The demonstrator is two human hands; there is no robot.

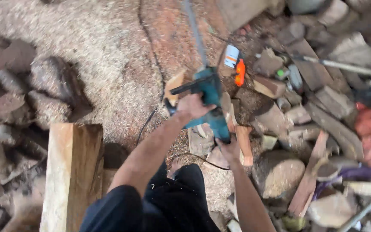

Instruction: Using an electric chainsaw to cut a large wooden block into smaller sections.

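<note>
Saw [209, 101] held two-handed for control: left hand [193, 107] grips the front handle, right hand [229, 148] the rear. Fingers of both wrap it, blade pointing far over the floor [108, 51].

Soft, even daylight on my work, and a smeared picture.

The light is flat, with weak shadows and no glare; the sawdust floor [104, 51] looks pale. Motion blur softens everything (worst at the right edge), and my saw's bar [194, 32] streaks into a grey smear.
</note>
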